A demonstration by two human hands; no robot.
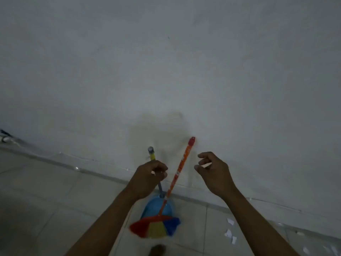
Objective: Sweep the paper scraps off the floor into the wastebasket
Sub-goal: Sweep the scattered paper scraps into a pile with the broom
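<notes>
Two tools stand by the far wall: my left hand (pixel 150 175) grips the dustpan (pixel 156 205) handle, my right hand (pixel 215 172), fingers loosely spread, should close mid-shaft on the broom (pixel 182 164); paper scraps (pixel 229 232) lie right

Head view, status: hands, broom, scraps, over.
Left hand grips dustpan handle; right hand open beside broom. Scraps unswept, right of broom. Nothing between right hand and broom.
</notes>
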